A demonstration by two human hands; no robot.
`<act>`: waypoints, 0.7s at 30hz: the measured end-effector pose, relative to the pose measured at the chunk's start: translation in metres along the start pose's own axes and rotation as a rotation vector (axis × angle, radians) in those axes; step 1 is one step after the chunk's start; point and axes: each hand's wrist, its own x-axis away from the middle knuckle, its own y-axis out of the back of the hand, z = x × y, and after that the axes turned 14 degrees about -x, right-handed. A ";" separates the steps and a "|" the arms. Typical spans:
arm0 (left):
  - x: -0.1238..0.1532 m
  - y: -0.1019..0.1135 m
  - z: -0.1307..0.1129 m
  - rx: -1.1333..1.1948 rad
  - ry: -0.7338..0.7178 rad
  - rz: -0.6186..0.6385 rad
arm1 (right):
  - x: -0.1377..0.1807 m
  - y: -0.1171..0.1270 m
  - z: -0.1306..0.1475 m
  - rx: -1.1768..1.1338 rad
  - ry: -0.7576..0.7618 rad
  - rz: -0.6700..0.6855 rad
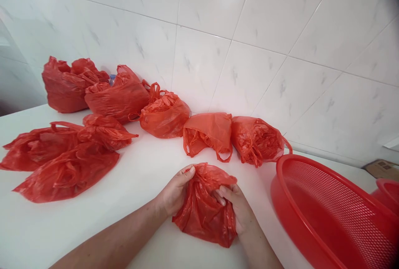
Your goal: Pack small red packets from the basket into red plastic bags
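Note:
A thin red plastic bag is held between my two hands, low over the white table. My left hand grips its upper left edge, thumb pressed on the plastic. On the opposite side, my right hand pinches the bag near its upper right, with some fingers tucked into the folds. The plastic is crumpled, and whatever it may contain is hidden. Just beyond my hands lie a red bag with loop handles and a bunched red bag.
More red bags stand along the tiled wall, including a rounded one; several lie at left, one nearest me. A large red mesh basket fills the right side. Behind it are another red container and a cardboard box.

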 end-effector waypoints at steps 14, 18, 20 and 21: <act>0.000 0.002 0.001 -0.017 -0.044 0.026 | -0.003 0.000 0.005 -0.076 -0.040 -0.048; -0.001 0.003 0.002 -0.014 -0.050 0.022 | -0.002 -0.001 0.004 -0.057 -0.060 -0.041; -0.002 0.006 0.003 -0.023 -0.058 -0.007 | -0.001 0.001 0.004 0.007 0.005 -0.042; -0.002 0.008 0.004 -0.027 -0.058 -0.023 | -0.001 0.002 0.004 0.050 0.028 -0.034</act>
